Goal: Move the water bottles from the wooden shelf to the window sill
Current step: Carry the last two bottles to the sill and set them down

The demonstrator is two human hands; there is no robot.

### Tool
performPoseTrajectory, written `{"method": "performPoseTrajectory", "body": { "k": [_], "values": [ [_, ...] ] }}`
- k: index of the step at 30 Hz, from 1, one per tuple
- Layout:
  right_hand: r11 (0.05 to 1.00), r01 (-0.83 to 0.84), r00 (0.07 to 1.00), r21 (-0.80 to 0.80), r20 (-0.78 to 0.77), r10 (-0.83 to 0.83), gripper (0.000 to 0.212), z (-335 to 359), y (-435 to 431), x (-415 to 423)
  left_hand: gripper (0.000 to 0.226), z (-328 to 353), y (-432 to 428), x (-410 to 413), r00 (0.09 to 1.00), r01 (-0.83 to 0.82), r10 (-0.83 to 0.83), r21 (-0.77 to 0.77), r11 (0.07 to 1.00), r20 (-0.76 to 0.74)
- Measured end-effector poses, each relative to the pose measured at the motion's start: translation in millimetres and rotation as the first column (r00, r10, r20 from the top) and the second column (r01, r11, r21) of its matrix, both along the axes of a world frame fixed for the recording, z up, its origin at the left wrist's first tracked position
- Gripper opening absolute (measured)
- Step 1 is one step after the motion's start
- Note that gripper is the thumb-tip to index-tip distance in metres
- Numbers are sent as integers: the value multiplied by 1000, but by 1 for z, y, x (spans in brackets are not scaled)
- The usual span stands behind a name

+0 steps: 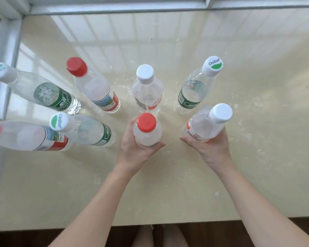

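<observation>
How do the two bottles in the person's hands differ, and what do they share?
The red-capped bottle has a red cap; the white-capped bottle a white one. The left hand grips the red-capped bottle, the right hand the white-capped bottle. A label shows on the white-capped bottle; none shows on the red-capped bottle. Both are clear plastic, capped.

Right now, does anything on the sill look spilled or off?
Nothing is spilled or toppled; all bottles are capped, including the red-capped bottle in the left hand and the white-capped bottle in the right hand. Only pale flecks on the sill stand out.
</observation>
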State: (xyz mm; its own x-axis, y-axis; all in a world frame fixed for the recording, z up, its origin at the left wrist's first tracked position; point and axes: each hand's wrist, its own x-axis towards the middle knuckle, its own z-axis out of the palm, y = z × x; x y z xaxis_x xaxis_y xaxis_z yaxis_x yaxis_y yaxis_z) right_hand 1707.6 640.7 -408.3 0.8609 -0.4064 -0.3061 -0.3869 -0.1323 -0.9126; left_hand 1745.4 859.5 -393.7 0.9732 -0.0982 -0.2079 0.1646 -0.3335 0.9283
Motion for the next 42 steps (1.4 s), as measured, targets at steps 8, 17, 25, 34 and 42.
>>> {"method": "performPoseTrajectory", "body": {
  "k": [8, 17, 25, 34, 42],
  "values": [
    [976, -155, 986, -155, -79, 144, 72, -5, -14, 1, 62, -27, 18, 1, 997, 19, -9, 135, 991, -79],
    [902, -383, 921, -198, -160, 355, 78, -12, -32, 17, 64, -42, 22, 14, 994, 105, -97, 242, 964, -49],
    [841, -429, 900, -330, -234, 367, 64, -18, -35, 15, 63, -44, 23, 17, 991, 134, -128, 303, 943, -40],
    [837, -445, 894, -318, -210, 396, 60, -14, -37, 13, 59, -43, 23, 20, 986, 169, -162, 310, 936, -49],
    [821, -462, 887, -335, -206, 414, 55, -15, -38, 9, 61, -45, 22, 22, 983, 181, -178, 285, 941, -37]
  ]
}}
